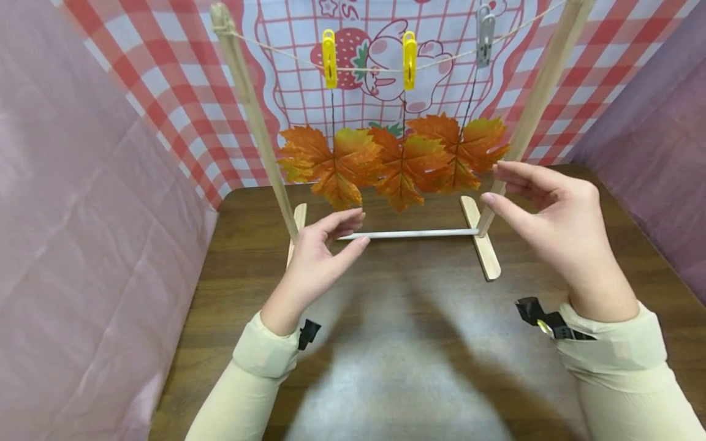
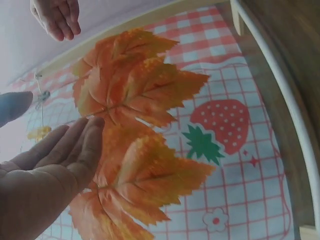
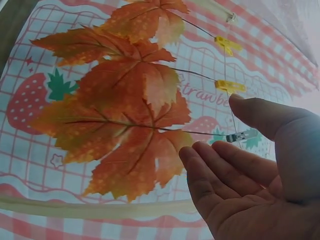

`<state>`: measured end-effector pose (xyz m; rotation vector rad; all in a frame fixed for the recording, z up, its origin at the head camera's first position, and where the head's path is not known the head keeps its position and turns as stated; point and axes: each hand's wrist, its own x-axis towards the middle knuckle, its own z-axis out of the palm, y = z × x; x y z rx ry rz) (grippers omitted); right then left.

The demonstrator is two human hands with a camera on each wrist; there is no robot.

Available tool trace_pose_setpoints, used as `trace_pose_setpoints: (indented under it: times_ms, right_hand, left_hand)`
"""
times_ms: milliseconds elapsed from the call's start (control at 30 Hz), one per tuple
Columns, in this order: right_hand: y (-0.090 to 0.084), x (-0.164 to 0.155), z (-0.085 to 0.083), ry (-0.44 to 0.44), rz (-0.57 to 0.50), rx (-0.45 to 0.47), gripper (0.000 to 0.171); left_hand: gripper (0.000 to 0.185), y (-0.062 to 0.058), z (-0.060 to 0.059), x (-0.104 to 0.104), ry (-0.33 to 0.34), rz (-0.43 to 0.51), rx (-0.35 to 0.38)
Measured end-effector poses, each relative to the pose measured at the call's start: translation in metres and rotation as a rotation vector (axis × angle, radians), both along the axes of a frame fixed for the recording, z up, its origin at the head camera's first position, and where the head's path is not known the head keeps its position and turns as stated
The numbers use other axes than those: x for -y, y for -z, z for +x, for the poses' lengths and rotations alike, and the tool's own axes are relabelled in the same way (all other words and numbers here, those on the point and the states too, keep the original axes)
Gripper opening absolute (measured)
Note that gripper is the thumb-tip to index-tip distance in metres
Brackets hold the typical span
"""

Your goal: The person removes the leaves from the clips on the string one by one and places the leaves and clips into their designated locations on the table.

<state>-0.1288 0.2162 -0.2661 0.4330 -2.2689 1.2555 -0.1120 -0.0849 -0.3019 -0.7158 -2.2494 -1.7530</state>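
Flanking hung leaves (image 1: 397, 160), hands (image 1: 441, 226) empty

Three leaves (image 1: 402, 162), two yellow pegs (image 1: 329, 58), one grey peg (image 1: 485, 35).

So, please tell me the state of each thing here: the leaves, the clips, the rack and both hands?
Left leaf: hanging from yellow clip.
Middle leaf: hanging from second yellow clip.
Right leaf: hanging from grey clip.
Wooden rack: upright on table.
Left hand: open, holding nothing.
Right hand: open, holding nothing.
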Motion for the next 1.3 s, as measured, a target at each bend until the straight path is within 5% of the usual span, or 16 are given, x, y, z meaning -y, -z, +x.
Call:
trace_pose_setpoints:
  times_ms: [267,900,1300]
  right_hand:
    - [-0.019,0.002,-0.003,0.027,0.023,0.003,0.037]
    - [-0.075,0.009,-0.003,-0.02,-0.049,-0.023,0.031]
    - [-0.101,0.006,-0.019,0.015,0.014,-0.058,0.029]
  left_hand:
    - [0.031,-0.015,-0.003,-0.011,-0.025,-0.018,0.032]
    - [0.026,-0.041,-0.018,-0.041,0.051,0.042,-0.063]
    - [0.03,-0.033,-0.052,-0.059,0.077,0.04,-0.097]
